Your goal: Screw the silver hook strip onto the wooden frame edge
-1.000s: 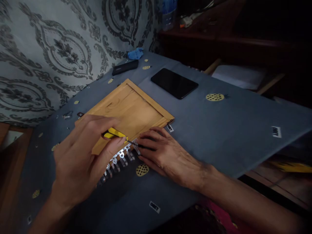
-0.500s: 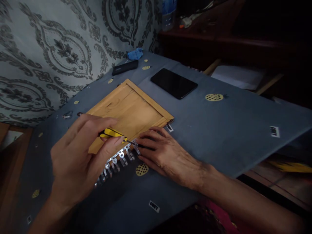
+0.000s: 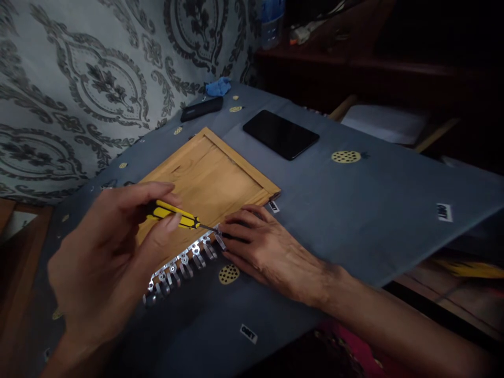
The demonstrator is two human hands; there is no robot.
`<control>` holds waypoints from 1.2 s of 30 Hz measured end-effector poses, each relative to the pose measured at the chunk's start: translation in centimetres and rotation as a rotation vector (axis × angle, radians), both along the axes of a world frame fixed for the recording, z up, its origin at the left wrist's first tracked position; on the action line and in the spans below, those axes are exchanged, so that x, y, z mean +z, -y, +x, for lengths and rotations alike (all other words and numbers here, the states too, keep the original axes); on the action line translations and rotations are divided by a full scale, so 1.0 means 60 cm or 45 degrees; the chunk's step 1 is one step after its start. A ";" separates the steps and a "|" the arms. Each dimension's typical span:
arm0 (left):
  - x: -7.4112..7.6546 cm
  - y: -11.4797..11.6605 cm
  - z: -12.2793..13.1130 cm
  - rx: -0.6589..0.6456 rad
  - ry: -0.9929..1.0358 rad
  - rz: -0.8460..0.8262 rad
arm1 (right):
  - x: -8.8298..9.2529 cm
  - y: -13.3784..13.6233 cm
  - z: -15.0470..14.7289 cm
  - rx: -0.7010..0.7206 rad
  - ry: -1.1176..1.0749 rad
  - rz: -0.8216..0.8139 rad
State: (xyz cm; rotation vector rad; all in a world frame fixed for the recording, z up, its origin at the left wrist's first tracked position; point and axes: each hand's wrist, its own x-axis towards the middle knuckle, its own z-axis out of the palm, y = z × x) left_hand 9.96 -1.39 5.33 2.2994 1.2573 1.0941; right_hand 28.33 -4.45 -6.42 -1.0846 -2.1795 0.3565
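Observation:
In my left hand (image 3: 102, 262), a small yellow-and-black screwdriver (image 3: 175, 214) is pinched between thumb and fingers. Its thin shaft slants down to the right, and the tip meets the near end of a shiny metal hook rail (image 3: 185, 260) beside my right fingertips. The rail, with several hooks, runs along the near edge of a framed wooden board (image 3: 212, 168) lying flat. My right hand (image 3: 263, 241) rests with fingers stretched and slightly apart over the board's edge and the rail's right end. The screw under the tip is too small to make out.
A blue patterned tablecloth (image 3: 374, 210) covers the table. A black phone (image 3: 281, 134) lies beyond the board, and a dark oblong case (image 3: 202, 108) and a crumpled blue item (image 3: 218, 87) are farther back. A patterned curtain (image 3: 98, 79) borders the left; a plastic bottle (image 3: 272, 26) stands behind.
My left hand has shifted left and back along the screwdriver, baring more of its yellow handle and the rail's left end. The tip stays at the rail; my right hand has not moved.

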 end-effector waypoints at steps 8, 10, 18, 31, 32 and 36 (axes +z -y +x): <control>-0.002 0.002 -0.003 0.096 -0.051 0.049 | -0.003 -0.001 -0.001 -0.006 0.000 0.010; -0.002 0.002 -0.006 0.102 -0.112 0.066 | -0.003 -0.002 -0.001 0.001 0.002 0.019; -0.004 -0.001 -0.001 0.064 -0.081 0.074 | -0.001 -0.001 0.000 0.004 0.003 0.030; -0.007 -0.012 -0.010 -0.053 -0.456 0.317 | -0.001 -0.001 -0.001 0.005 0.009 0.020; -0.008 -0.013 -0.009 -0.075 -0.481 0.372 | -0.001 -0.001 -0.001 0.002 0.011 0.019; -0.011 -0.014 -0.005 -0.093 -0.403 0.361 | -0.001 0.000 -0.001 -0.003 0.012 0.027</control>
